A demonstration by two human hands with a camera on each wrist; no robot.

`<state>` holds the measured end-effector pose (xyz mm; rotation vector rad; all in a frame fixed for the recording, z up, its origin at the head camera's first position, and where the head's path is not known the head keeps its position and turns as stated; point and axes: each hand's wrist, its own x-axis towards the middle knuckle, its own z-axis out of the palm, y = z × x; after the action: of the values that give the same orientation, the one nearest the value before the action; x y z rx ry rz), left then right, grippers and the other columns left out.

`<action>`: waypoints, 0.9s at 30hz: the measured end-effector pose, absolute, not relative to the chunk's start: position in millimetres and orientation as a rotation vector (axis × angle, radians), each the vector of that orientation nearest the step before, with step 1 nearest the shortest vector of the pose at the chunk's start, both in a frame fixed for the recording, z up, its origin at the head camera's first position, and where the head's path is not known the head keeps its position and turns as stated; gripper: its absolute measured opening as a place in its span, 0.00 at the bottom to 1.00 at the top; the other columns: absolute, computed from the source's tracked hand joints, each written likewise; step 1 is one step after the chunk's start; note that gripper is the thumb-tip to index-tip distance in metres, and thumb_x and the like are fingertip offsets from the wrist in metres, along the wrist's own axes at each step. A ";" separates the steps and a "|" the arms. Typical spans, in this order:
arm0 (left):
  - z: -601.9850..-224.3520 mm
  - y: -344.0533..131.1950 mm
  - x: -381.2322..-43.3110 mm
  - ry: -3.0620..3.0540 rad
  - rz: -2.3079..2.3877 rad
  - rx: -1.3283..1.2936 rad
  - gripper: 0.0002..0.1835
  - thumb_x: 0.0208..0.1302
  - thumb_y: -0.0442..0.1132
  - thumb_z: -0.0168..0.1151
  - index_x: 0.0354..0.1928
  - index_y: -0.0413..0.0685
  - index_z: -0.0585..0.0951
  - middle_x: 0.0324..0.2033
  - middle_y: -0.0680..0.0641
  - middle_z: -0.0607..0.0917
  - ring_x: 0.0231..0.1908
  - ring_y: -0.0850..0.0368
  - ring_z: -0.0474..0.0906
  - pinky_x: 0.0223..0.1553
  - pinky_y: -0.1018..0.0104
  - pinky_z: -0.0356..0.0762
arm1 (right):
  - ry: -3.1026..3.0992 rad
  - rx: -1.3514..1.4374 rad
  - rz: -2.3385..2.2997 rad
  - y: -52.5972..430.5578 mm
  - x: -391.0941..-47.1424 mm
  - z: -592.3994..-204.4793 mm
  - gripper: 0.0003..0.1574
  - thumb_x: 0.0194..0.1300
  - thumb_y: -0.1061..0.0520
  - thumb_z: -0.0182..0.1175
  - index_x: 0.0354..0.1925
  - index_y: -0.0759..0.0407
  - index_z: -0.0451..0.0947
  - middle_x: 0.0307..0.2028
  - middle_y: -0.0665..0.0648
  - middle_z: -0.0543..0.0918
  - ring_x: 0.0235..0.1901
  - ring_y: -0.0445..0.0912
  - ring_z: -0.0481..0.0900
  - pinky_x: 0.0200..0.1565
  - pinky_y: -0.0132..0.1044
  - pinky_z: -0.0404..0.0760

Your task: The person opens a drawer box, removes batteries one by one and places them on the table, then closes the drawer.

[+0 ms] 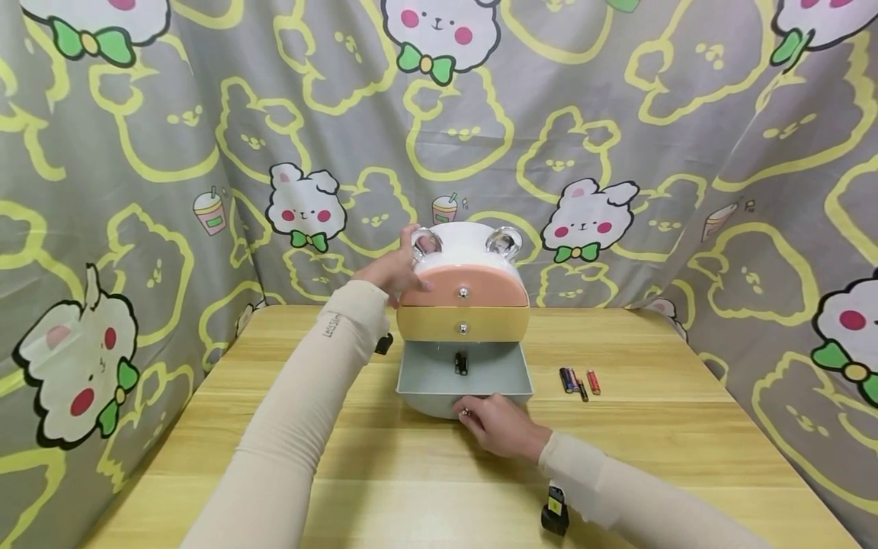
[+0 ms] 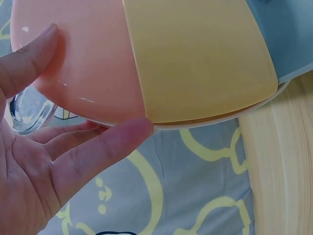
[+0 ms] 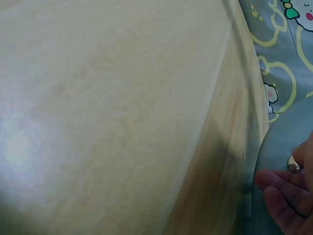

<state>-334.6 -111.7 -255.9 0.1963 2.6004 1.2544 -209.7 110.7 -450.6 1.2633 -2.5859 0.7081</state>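
Note:
A small drawer cabinet (image 1: pixel 466 242) with a white rounded top and shiny ear shapes stands on the table. Its pink drawer (image 1: pixel 439 286) and yellow drawer (image 1: pixel 432 324) are closed. The grey-blue bottom drawer (image 1: pixel 421 377) is pulled out, with a few dark batteries (image 1: pixel 461 364) inside. My right hand (image 1: pixel 502 425) pinches this drawer's silver knob (image 1: pixel 466 412), partly hidden by the fingers. My left hand (image 1: pixel 394 268) rests spread against the cabinet's upper left side. In the left wrist view its thumb (image 2: pixel 41 49) touches the pink front and other fingers lie along the side.
Several loose batteries (image 1: pixel 579 383), dark and red ones, lie on the wooden table (image 1: pixel 652 457) right of the cabinet. A patterned grey curtain (image 1: pixel 370 137) surrounds the table behind and at both sides. A black device (image 1: pixel 555 512) hangs beneath the right wrist.

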 end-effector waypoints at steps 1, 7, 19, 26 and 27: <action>-256.0 -111.8 -334.6 2.598 1.258 0.194 0.63 0.57 0.32 0.71 0.69 0.79 0.29 0.64 0.31 0.57 0.59 0.34 0.67 0.32 0.42 0.82 | -2.590 1.265 0.716 110.8 -208.7 -450.4 0.08 0.68 0.63 0.58 0.45 0.61 0.80 0.30 0.53 0.85 0.13 0.29 0.60 0.22 0.24 0.69; -256.1 -111.9 -334.6 2.589 1.268 0.191 0.63 0.57 0.31 0.70 0.69 0.78 0.28 0.65 0.32 0.55 0.60 0.34 0.65 0.33 0.42 0.81 | -2.608 1.272 0.754 110.4 -203.5 -450.3 0.08 0.68 0.63 0.58 0.45 0.61 0.80 0.31 0.53 0.85 0.14 0.29 0.62 0.22 0.24 0.69; -255.7 -111.5 -333.6 2.616 1.255 0.231 0.63 0.57 0.30 0.70 0.69 0.75 0.29 0.64 0.29 0.57 0.58 0.33 0.67 0.32 0.42 0.81 | -2.587 1.268 0.755 113.0 -197.2 -454.1 0.08 0.67 0.64 0.59 0.44 0.62 0.80 0.24 0.50 0.82 0.13 0.28 0.59 0.21 0.22 0.68; -256.0 -111.6 -332.9 2.611 1.266 0.220 0.62 0.56 0.29 0.70 0.69 0.76 0.30 0.64 0.29 0.57 0.58 0.32 0.67 0.32 0.42 0.81 | -2.572 1.290 0.767 111.0 -190.6 -456.7 0.08 0.66 0.64 0.59 0.44 0.62 0.80 0.28 0.51 0.85 0.14 0.27 0.61 0.24 0.21 0.71; -256.0 -112.0 -333.0 2.629 1.248 0.231 0.63 0.56 0.29 0.70 0.70 0.75 0.30 0.63 0.28 0.58 0.56 0.32 0.68 0.31 0.43 0.82 | -2.571 1.294 0.767 110.8 -189.5 -457.1 0.08 0.67 0.64 0.59 0.45 0.61 0.80 0.28 0.51 0.84 0.14 0.27 0.61 0.24 0.21 0.70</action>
<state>-333.0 -112.0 -256.0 0.2312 2.6290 1.2478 -189.5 110.8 -457.1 1.2939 -2.5710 0.7667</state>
